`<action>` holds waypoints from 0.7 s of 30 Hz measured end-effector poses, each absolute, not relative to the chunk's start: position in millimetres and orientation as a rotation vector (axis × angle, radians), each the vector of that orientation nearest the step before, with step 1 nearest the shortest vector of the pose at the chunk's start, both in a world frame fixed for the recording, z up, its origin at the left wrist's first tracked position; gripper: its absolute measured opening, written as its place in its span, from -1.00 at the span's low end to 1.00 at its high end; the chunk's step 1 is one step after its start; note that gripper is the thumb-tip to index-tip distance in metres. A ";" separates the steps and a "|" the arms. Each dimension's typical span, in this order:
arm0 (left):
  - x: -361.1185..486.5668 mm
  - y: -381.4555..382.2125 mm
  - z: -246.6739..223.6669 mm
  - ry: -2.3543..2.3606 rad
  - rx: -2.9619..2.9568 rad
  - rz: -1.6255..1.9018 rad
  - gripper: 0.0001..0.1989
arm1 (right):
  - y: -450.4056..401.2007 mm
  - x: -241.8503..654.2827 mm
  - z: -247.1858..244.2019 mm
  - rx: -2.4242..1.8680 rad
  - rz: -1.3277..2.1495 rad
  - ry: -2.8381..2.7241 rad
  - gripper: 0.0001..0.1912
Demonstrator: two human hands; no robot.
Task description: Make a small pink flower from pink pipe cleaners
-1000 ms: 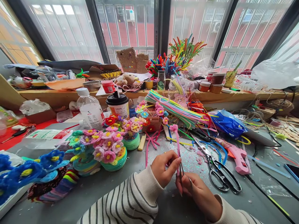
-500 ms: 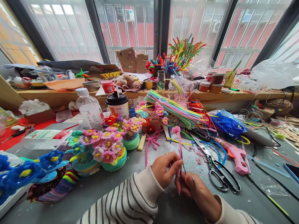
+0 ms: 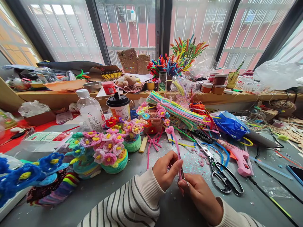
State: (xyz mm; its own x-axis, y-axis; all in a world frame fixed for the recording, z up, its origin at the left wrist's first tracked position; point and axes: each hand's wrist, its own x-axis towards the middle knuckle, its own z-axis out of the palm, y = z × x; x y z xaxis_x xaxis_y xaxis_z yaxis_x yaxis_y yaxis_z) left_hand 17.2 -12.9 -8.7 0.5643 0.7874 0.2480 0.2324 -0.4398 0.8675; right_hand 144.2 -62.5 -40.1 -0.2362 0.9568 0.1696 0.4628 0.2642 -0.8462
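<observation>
My left hand (image 3: 165, 170) is closed, pinching a pink pipe cleaner (image 3: 176, 143) between thumb and fingers. The stem stands nearly upright, with a fluffy curled knob at its top. Just below, my right hand (image 3: 197, 192) is closed on a small two-bladed metal tool (image 3: 181, 173), mostly covered by the fingers, so its exact kind cannot be made out. Its thin dark blades lie against the lower stem. Beyond the hands, pink fuzz scraps (image 3: 201, 162) and glitter are scattered on the grey table. A bent bunch of pink pipe cleaners (image 3: 154, 142) lies behind my left hand.
Large scissors (image 3: 219, 173) and a pink glue gun (image 3: 241, 160) with its cord lie to the right. Pots of fuzzy flowers (image 3: 111, 148), a plastic bottle (image 3: 90, 110) and a lidded cup (image 3: 119, 107) stand left. A pipe-cleaner bundle (image 3: 175, 108) lies behind.
The pink pipe cleaner's top has tilted left. The tool's blades, spread around the stem before, now look closed together against it, and my right thumb has pressed inward.
</observation>
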 end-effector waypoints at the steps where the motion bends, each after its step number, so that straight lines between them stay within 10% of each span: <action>1: 17.0 -12.9 -9.1 0.830 1.958 0.831 -0.78 | -62.7 144.2 -39.5 -1.311 0.849 -1.844 -0.42; 21: 18.5 -13.4 -12.2 0.817 2.116 0.823 -0.78 | -62.6 144.4 -41.8 -1.398 0.641 -1.865 -0.44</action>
